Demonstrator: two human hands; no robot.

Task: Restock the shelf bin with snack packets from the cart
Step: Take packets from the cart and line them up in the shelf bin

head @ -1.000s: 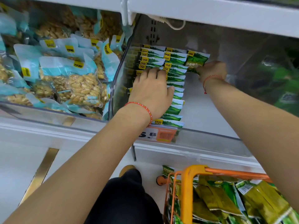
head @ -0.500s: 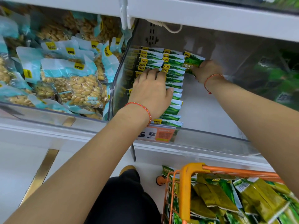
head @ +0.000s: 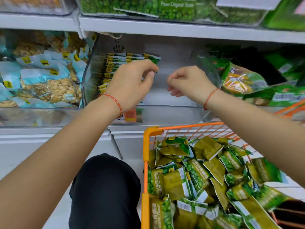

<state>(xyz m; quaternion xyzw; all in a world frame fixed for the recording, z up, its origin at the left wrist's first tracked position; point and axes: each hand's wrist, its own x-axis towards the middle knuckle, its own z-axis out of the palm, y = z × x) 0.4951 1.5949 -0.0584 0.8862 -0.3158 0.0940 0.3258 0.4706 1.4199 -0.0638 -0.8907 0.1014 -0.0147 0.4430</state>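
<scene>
Here, the green snack packets (head: 115,63) stand in overlapping rows along the left side of the clear shelf bin (head: 165,113); the right part of the bin floor is bare. Left hand (head: 130,83) is raised in front of the rows, fingers curled loosely with thumb and forefinger nearly meeting, close to the rightmost packet's edge; whether they touch it is unclear from here. Right hand (head: 188,81) is held beside it, over the bare part, fingers curled inward, nothing visible in them. Both wrists carry a red string bracelet (head: 115,100).

Below the shelf, the orange cart (head: 145,162) is piled with loose green and olive packets (head: 198,176). The bin to the left holds pale blue nut bags (head: 49,86). A dark-trousered knee (head: 105,187) sits just beside the cart.
</scene>
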